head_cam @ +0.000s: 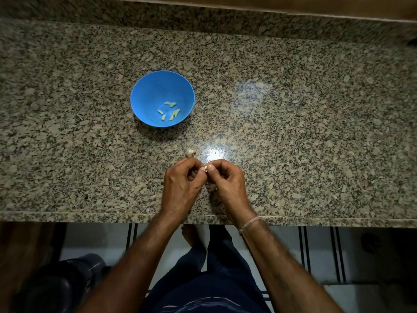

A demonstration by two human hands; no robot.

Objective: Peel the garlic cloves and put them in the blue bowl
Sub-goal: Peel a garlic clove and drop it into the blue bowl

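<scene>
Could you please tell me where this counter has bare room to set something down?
The speckled granite counter is bare right of the round blue plastic bowl, and left of it. Crowded only front centre: left hand and right hand pinch a small garlic clove, a pale garlic piece just beyond them.

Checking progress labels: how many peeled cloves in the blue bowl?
6 peeled cloves, all low in the blue bowl: two touching at the back, four in front. Touching ones may hide another.

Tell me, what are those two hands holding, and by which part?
A garlic clove, pinched between both hands: the left hand grips its left end, the right hand its right end. Most of it is hidden.
</scene>
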